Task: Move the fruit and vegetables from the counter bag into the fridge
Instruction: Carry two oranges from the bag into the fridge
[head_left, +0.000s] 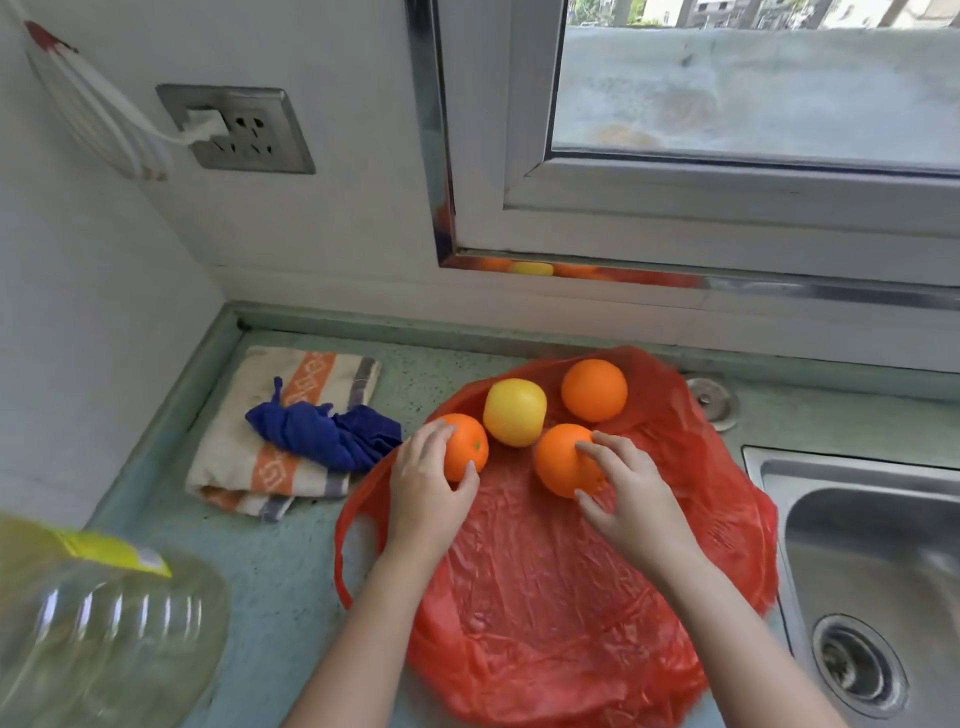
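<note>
A red plastic bag (545, 597) lies spread flat on the counter. On its far part rest three oranges and a yellow apple (514, 411). My left hand (428, 480) curls around the left orange (467, 451), fingers over its top and thumb at its near side. My right hand (631, 486) grips the middle orange (561, 460) from the right. The third orange (594, 389) sits untouched at the back, beside the apple. The fridge is out of sight.
A folded striped towel (249, 457) with a blue cloth (327, 434) on it lies left of the bag. A clear oil bottle with a yellow cap (104, 613) stands at the near left. A steel sink (878, 561) is at the right; wall and window behind.
</note>
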